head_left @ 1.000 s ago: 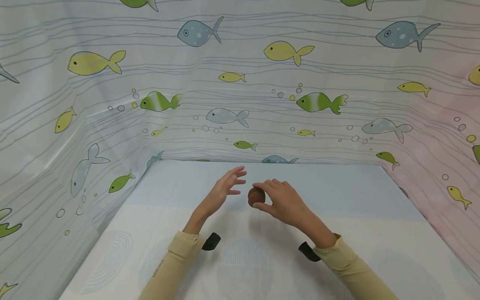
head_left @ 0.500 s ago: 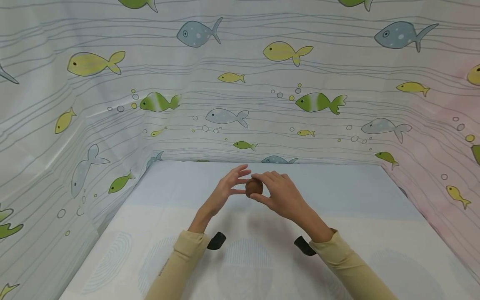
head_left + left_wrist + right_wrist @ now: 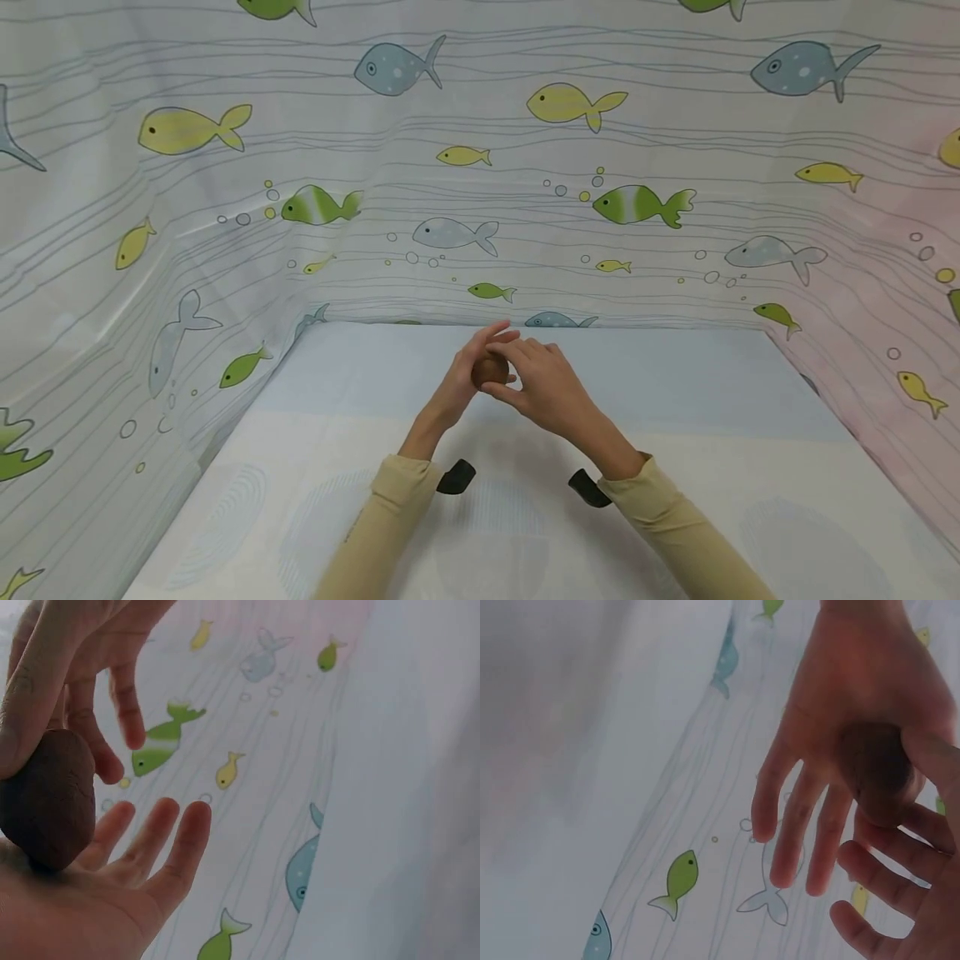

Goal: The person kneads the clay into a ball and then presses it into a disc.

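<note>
A brown, rounded lump that looks like clay (image 3: 490, 372) is held above the table between both hands. My right hand (image 3: 551, 387) pinches it between thumb and fingers. Against its other side lies the palm of my left hand (image 3: 455, 383). In the left wrist view the lump (image 3: 51, 801) has an uneven surface with blunt edges, and the left fingers (image 3: 180, 851) extend past it. The right wrist view shows the lump (image 3: 877, 769) dark against the left palm (image 3: 847, 690), with the right fingers (image 3: 889, 881) bent around its near side.
Below the hands spreads a table with a white and pale blue cover (image 3: 660, 383). Fish-printed curtains (image 3: 480, 192) stand behind it and along both sides. A black strap end (image 3: 456, 477) sticks out at the left cuff, another (image 3: 589, 489) at the right.
Both hands have come together. The right hand has carried the lump left and slightly up, and the left hand has moved right until its palm meets the lump.
</note>
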### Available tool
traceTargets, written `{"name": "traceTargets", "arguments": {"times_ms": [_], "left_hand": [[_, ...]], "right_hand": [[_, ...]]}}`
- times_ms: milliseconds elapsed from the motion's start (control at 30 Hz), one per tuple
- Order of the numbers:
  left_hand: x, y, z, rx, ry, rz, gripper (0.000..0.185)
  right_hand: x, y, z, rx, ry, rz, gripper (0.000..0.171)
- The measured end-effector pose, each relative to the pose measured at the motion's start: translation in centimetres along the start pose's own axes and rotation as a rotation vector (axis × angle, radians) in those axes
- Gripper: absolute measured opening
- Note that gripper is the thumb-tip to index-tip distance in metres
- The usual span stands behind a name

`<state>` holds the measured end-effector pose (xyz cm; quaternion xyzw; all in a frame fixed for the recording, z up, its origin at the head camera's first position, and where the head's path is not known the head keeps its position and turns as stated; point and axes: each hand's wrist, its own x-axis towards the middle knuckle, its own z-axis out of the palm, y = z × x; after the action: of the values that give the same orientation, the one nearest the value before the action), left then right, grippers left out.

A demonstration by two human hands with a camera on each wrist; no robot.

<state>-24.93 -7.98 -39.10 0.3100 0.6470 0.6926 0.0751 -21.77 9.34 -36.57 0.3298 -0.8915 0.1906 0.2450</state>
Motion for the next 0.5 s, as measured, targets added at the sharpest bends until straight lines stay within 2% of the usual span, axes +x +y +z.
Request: {"name": "traceTargets", "arguments": {"times_ms": [133, 267, 500], "left_hand": [[0.4, -0.3, 0.3, -0.057, 0.036, -0.006, 0.061], [0.7, -0.6, 0.5, -0.123, 0.082, -0.034, 0.06], [1.1, -0.9, 0.8, -0.214, 0.146, -0.046, 0.064]], "right_hand": [[0.3, 0.1, 0.3, -0.024, 0.039, -0.026, 0.049], [0.3, 0.0, 0.8, -0.002, 0.045, -0.012, 0.049], [0.1, -0.9, 1.9, 0.037, 0.073, 0.019, 0.059]]}}
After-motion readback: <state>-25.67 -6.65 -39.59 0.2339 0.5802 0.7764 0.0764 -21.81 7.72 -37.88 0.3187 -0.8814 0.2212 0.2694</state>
